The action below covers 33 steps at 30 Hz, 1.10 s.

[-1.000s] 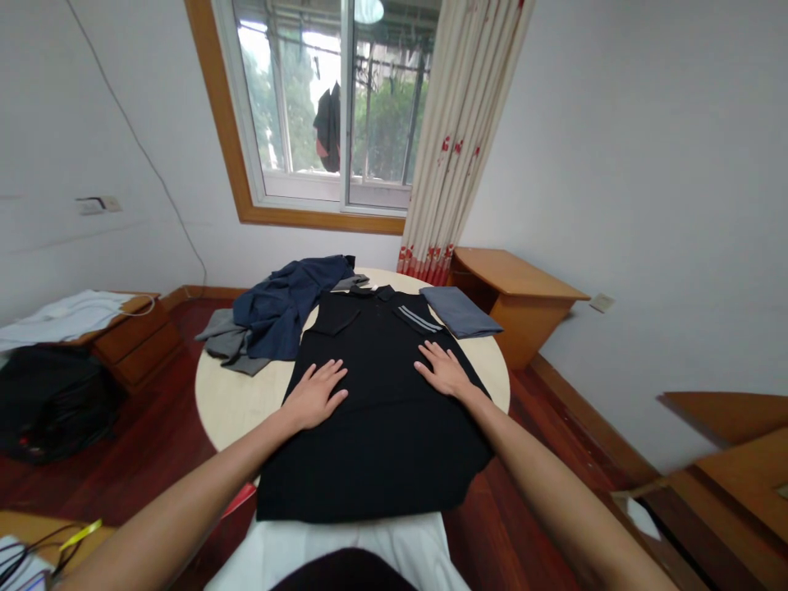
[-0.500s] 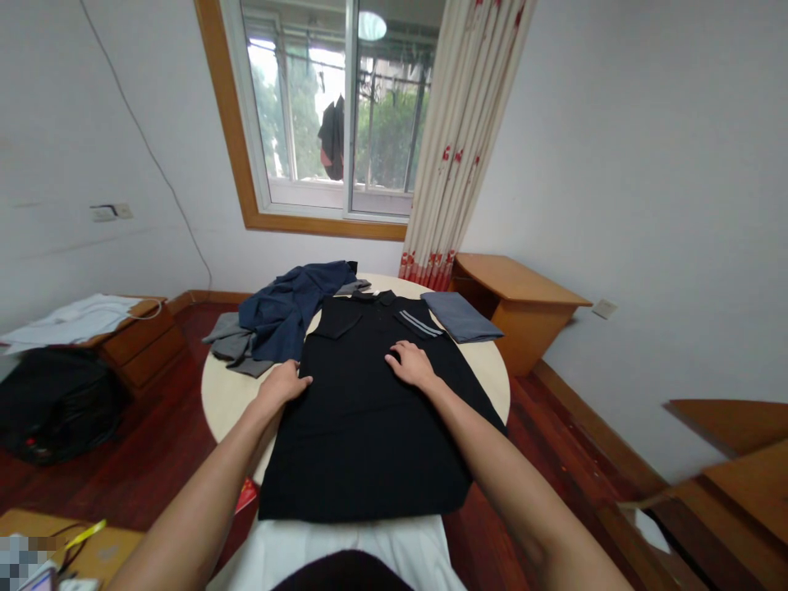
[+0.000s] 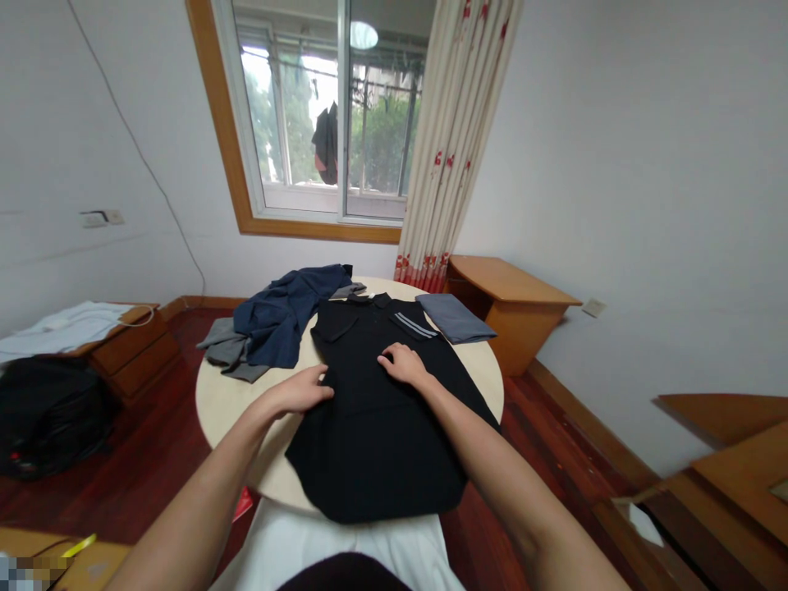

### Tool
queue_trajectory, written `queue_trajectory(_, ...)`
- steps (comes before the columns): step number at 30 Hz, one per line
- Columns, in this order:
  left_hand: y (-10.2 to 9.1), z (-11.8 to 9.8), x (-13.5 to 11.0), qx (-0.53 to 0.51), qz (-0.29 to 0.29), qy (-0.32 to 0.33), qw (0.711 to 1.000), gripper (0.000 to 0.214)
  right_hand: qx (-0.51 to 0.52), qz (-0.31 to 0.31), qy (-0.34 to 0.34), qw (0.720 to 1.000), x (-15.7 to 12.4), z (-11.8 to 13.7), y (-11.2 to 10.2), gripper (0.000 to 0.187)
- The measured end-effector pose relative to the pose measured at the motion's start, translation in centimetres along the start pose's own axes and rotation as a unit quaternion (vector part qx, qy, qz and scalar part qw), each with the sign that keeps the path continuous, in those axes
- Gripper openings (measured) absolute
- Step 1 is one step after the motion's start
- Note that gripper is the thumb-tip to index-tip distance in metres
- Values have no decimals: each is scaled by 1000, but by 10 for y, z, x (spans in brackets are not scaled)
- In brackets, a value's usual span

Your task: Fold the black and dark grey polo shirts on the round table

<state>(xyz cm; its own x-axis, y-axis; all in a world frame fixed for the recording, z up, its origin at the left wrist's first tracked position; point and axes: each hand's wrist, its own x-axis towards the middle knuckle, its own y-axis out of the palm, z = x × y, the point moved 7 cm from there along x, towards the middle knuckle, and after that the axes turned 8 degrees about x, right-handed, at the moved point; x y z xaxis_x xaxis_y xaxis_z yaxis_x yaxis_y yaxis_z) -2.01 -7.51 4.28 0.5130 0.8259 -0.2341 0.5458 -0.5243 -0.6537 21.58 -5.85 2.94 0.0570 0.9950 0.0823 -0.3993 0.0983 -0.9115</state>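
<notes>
A black polo shirt (image 3: 382, 435) lies spread on the round pale table (image 3: 218, 410), its collar at the far end and its sleeves turned inward. Two light stripes cross the right sleeve cuff. At the shirt's left edge, my left hand (image 3: 301, 389) grips the cloth between thumb and fingers, and that side is drawn inward. My right hand (image 3: 403, 363) rests on the upper middle of the shirt below the striped cuff, fingers apart and a little bent, holding nothing. The shirt's hem hangs near the table's front edge.
A rumpled navy garment (image 3: 277, 316) lies over grey cloth (image 3: 225, 349) at the table's back left. A folded blue-grey cloth (image 3: 456, 318) sits at the back right. Beyond it stands a wooden desk (image 3: 510, 283) by the curtain (image 3: 452, 139). A black bag (image 3: 52, 419) is on the left.
My left hand has moved right with the shirt's left edge, which now curves inward and bares more table. My right hand stays at about the same spot on the shirt.
</notes>
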Motion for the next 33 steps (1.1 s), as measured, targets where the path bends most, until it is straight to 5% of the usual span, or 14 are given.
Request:
queue_trajectory(4,56,-61,9,98,84,26,991,76,47,-3,5,999,5,-4,-3,38)
queue_trajectory(8,109,-59,-4,14,297,-30,954,88,105,3,-8,994,7,-3,-2,36)
queue_trajectory(11,102,-47,0,-23,366,-11,930,73,132,6,-20,991,9,4,0,33)
queue_trajectory(13,77,-36,24,-2,325,-4,946,49,150,9,-24,988,12,9,4,29)
queue_trajectory(16,9,-17,87,57,78,-31,995,27,179,18,-13,984,16,16,13,25)
queue_trajectory(17,-17,-12,106,94,-22,-51,994,24,190,22,-7,981,16,18,16,25)
queue_trajectory(20,-63,-1,156,134,-132,-75,979,28,227,41,14,973,14,22,24,31)
queue_trajectory(25,-101,14,214,159,-199,-120,959,44,253,68,32,965,3,26,25,41)
queue_trajectory(29,-108,21,242,167,-217,-147,950,48,272,119,20,955,-9,32,20,29)
queue_trajectory(33,-106,15,260,184,-230,-139,946,40,287,240,12,927,-30,41,19,16)
